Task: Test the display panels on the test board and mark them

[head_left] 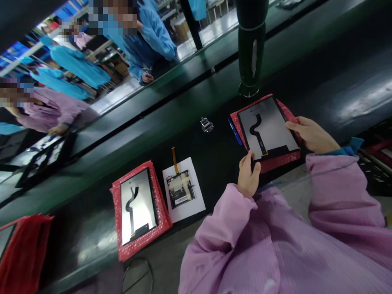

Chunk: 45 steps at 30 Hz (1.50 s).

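A grey-backed display panel (269,118) with a black curved ribbon cable lies over red bubble wrap (275,162) at the right. My right hand (317,134) grips its right edge, thumb on top and the other fingers partly hidden beneath. At the near left corner, my left hand (248,175) has the panel's corner between thumb and fingers. A blue pen (234,131) lies just left of the bubble wrap. Farther left, a second display panel (139,204) rests on a red bubble-wrap stack (167,216).
Beside that stack, a white sheet (199,200) carries a circuit assembly (181,190) with an orange ribbon. A small metallic item (206,124) lies mid-bench, and a dark post (251,49) stands behind. More red wrap (27,249) is far left. Co-workers sit across the bench (171,94).
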Tool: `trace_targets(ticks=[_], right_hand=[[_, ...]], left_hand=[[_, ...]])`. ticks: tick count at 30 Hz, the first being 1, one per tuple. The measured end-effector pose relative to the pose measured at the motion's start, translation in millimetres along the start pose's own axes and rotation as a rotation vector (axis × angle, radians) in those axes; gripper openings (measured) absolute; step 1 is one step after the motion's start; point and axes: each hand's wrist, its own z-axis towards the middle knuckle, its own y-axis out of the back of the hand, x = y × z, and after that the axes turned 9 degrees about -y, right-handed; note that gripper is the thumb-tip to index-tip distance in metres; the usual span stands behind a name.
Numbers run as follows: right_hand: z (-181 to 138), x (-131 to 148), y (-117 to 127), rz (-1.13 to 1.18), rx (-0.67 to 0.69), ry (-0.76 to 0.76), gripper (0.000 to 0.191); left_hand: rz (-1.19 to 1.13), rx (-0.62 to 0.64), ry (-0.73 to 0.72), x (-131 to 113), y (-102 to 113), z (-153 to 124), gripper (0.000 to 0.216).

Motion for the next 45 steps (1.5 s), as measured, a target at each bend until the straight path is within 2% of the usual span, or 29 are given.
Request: trace_targets(ticks=[2, 4, 8, 12, 14, 16, 19, 21, 23, 26, 29, 31, 35, 37, 41, 45], right_hand=[[-15.8, 3.5, -2.2, 0.160, 0.062, -0.047, 0.022], [-33.9, 7.8, -3.0, 0.242, 0.052, -0.045, 0.032], [-71.2, 13.0, -0.2, 0.270, -0.029, 0.007, 0.028], [-96.5, 11.4, -5.5, 0.339, 0.031, 0.060, 0.036], [-104.2, 9.1, -16.9, 0.290, 0.094, 0.092, 0.037], [-110.2, 6.6, -33.6, 0.251, 0.172, 0.105, 0.034], [-116.4, 2.9, -59.2, 0.363, 0.392, -0.016, 0.032], [-117.3, 0.6, -70.5, 0.441, 0.562, -0.148, 0.033], [-114.9, -1.7, -75.8, 0.422, 0.671, -0.217, 0.035], [-106.7, -6.7, -78.1, 0.276, 0.753, -0.187, 0.035], [-99.7, -14.7, -81.5, 0.101, 0.775, -0.152, 0.038], [-98.3, -21.0, -84.6, 0.040, 0.773, -0.167, 0.039], [-101.4, -32.1, -89.2, -0.017, 0.764, -0.178, 0.042], [-103.1, -35.0, -90.6, -0.073, 0.749, -0.156, 0.044], [-103.4, -34.7, -95.5, -0.198, 0.671, -0.032, 0.048], [-101.1, -33.9, -102.8, -0.140, 0.667, 0.015, 0.054]], left_hand=[[-0.054, -0.015, 0.021, -0.9, 3.2, 1.3, 0.040], [-0.146, -0.054, 0.062, -3.3, 6.3, 3.3, 0.039], [-0.370, -0.165, 0.200, -16.5, 9.8, 5.7, 0.056], [-0.641, -0.028, 0.319, -35.1, 19.6, -0.3, 0.064], [-0.651, -0.086, 0.338, -41.8, 30.9, -4.7, 0.065], [-0.597, -0.234, 0.308, -45.4, 46.9, -8.4, 0.065], [-0.533, -0.385, 0.304, -45.9, 77.4, -12.4, 0.062], [-0.532, -0.409, 0.370, -43.8, 98.7, -14.4, 0.058], [-0.555, -0.426, 0.453, -41.0, 117.4, -15.4, 0.052], [-0.600, -0.470, 0.567, -36.0, 136.4, -14.2, 0.044], [-0.594, -0.453, 0.619, -29.4, 144.3, -11.3, 0.041], [-0.561, -0.460, 0.584, -24.1, 145.7, -10.4, 0.042], [-0.388, -0.624, 0.398, -15.6, 148.3, -12.2, 0.042], [-0.343, -0.581, 0.303, -13.3, 151.8, -12.0, 0.052], [-0.342, -0.395, 0.196, -9.8, 159.8, -4.6, 0.068], [-0.187, -0.355, 0.126, -8.1, 165.4, -0.6, 0.075]])
